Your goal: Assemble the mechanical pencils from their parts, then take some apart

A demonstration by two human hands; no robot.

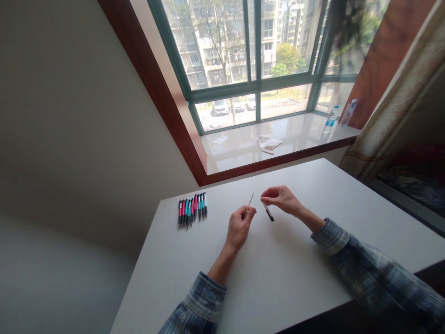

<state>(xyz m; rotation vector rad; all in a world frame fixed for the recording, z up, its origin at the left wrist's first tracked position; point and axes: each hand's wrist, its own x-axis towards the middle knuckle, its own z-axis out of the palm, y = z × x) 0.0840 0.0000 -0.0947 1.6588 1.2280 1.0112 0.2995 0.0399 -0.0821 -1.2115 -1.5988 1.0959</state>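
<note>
My left hand (pixel 239 227) is closed in a pinch on a thin pen refill (pixel 249 204) that points up and away from me. My right hand (pixel 282 198) is closed on a short white and black pen barrel (pixel 268 212), tilted down toward me. The two hands hover close together above the white table (pixel 295 278), the parts a short gap apart. A row of several red and teal pens (pixel 192 209) lies on the table to the left of my left hand.
A marble window sill (pixel 299 132) behind the table carries folded cloths (pixel 268 144), a paper scrap (pixel 220 139) and a water bottle (pixel 330 119). A curtain (pixel 399 106) hangs at the right. A grey wall stands to the left.
</note>
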